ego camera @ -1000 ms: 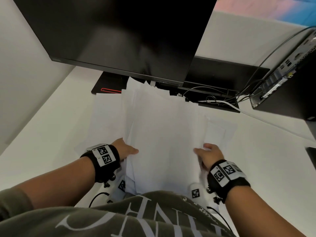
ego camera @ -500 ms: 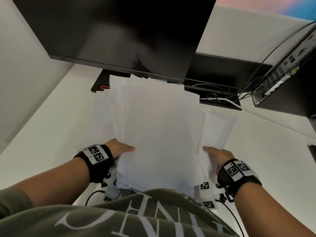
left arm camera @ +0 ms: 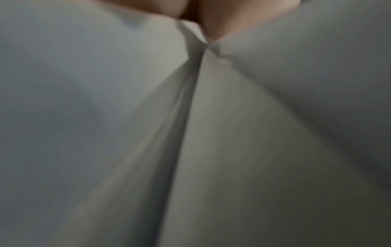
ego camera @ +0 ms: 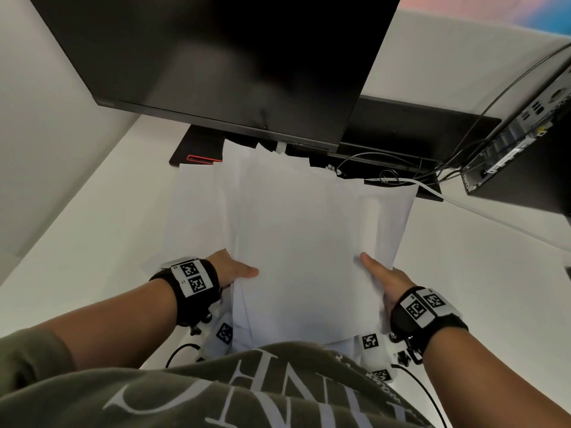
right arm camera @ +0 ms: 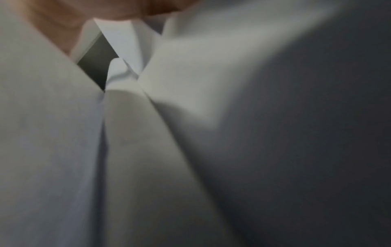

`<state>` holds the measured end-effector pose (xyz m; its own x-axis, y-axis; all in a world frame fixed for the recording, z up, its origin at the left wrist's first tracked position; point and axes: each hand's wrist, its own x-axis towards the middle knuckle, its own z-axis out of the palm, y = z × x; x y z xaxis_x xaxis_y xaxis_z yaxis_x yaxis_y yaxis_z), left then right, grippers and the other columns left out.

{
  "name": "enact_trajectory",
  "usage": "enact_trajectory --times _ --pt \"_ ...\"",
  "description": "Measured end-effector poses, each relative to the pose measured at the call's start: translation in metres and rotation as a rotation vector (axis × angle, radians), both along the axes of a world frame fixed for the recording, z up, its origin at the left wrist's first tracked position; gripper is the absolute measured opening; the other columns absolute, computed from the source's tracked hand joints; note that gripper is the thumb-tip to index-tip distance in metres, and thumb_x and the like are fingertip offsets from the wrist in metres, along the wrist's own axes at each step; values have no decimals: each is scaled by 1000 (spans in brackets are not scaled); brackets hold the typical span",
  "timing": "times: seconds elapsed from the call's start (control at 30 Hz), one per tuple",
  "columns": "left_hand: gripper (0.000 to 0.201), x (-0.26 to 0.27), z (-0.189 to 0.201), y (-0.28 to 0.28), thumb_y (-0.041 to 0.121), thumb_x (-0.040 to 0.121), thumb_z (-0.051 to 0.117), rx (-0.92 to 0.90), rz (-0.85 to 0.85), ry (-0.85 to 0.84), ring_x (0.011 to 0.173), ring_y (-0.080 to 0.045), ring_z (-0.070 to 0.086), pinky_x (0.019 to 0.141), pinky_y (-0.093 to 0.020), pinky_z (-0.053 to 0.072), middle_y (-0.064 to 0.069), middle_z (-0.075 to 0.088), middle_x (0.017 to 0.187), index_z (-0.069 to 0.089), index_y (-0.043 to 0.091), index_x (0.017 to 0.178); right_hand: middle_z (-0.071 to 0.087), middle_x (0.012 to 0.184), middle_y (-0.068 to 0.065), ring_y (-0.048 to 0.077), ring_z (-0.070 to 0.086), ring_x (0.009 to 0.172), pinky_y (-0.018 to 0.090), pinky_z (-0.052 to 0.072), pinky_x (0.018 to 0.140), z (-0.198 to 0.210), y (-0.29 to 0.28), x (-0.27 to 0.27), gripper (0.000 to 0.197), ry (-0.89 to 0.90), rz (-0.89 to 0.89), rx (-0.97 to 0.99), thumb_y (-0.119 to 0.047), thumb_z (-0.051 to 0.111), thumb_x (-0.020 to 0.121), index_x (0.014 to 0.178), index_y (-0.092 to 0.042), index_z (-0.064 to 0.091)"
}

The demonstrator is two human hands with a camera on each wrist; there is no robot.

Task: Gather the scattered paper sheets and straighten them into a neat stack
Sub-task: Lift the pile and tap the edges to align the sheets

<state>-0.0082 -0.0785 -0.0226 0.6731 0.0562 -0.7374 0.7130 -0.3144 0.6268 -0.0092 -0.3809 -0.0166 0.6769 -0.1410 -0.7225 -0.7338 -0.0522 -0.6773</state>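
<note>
Both hands (ego camera: 309, 273) pinch paper sheets (ego camera: 306, 236) between them

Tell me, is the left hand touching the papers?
Touching. The head view shows the left hand gripping the paper sheets at their left edge, thumb lying on top.

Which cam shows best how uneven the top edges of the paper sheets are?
Head view. It shows the paper sheets whole, top edges staggered below the monitor, left hand and right hand gripping the sides. Both wrist views show only blurred close-up folds of paper near the fingers, no edges.
</note>
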Motion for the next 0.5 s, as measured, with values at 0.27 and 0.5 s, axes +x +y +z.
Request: enact_trajectory --times 0.27,0.5 --pt "58 11 -2 -21 18 72 77 16 -112 -126 116 -26 55 98 -28 41 -8 60 124 53 6 124 70 82 23 36 67 71 40 54 65 -7 -5 -3 39 87 81 -146 -13 84 62 92 5 68" --pt "26 36 15 7 44 88 47 538 -257 -220 95 -26 54 83 -29 43 -8 58 110 49 19 83 71 92 23 40 68 86 54 52 87 -24 -6 -3 39 74 73 -244 -11 84 63 95 4 67"
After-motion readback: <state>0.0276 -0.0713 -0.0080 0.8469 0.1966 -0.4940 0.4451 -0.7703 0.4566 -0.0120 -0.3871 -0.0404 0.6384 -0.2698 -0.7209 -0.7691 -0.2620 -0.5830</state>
